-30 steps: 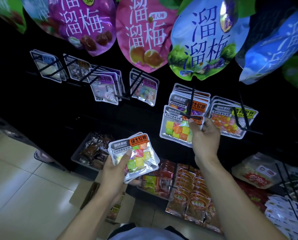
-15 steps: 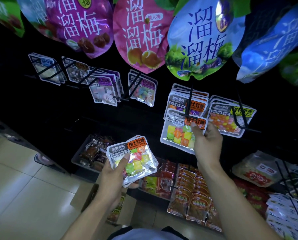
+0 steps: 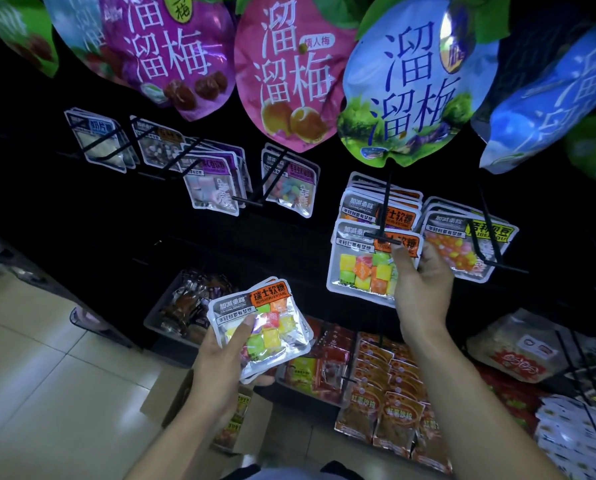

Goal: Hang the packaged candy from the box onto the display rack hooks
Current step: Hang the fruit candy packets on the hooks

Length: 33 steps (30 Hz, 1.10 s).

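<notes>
My left hand (image 3: 225, 362) grips a small stack of candy packs (image 3: 260, 325), silver with an orange label and coloured cubes, held low in front of the rack. My right hand (image 3: 423, 289) pinches one more candy pack (image 3: 362, 268) of the same kind by its right side, its top at the tip of a black display hook (image 3: 383, 220). Several matching hung packs (image 3: 362, 206) sit behind it on that hook. The cardboard box (image 3: 171, 403) stands on the floor below my left arm, mostly hidden.
Large plum snack bags (image 3: 404, 84) hang overhead. Neighbouring hooks carry other packs, such as the yellow-label packs (image 3: 462, 237) on the right and the pastel candy packs (image 3: 289, 181) on the left. A bin of dark sweets (image 3: 185, 306) and red snack packets (image 3: 383, 386) lie below. Tiled floor (image 3: 47, 375) lies at left.
My right hand has slid the single pack a little down and left at the hook tip. The stack in my left hand has stayed about where it was.
</notes>
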{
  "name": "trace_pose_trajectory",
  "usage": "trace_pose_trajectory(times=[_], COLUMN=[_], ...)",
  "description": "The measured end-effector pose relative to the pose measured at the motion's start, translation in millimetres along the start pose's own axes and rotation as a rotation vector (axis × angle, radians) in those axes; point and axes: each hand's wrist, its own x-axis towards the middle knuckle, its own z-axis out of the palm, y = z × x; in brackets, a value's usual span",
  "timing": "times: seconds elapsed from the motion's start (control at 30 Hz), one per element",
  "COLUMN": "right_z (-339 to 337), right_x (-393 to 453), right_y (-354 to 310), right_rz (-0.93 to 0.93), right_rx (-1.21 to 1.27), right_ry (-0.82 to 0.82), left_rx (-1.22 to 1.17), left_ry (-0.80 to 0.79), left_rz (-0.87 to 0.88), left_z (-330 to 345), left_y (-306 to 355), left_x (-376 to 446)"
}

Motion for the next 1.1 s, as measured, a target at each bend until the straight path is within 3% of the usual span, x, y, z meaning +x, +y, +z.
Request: trace_pose_trajectory(times=[0.3,0.6,0.67,0.77,0.83,0.93,1.1], right_z=[11,10,9,15,19,17,0], right_x=[24,23,-3,-45,-62,-66,-48], right_y=[8,21,20,14,11,8,3], right_rz=[-0.009,-0.034,0.028,0.199,0.236,0.258,0.300], right_rx=[-0.010,0.017,0.009,-0.150,-0.175,-0.182,-0.039], right_ry=[0.086,0.340,0.217,-0.256,-0.423,-0.431,-0.308], left_rx=[-0.003,-0.001,-0.016,-0.006,0.028,0.084,0.110], left_ry=[-0.020,-0.085,-0.083,-0.094,-0.109,-0.125,-0.116], left_rz=[-0.003,0.018,0.021,0.025,0.043,0.052,0.037], left_z=[4,12,17,28,35,42,41], left_y=[7,11,11,11,11,10,8], left_x=[5,4,4,2,0,-1,-1])
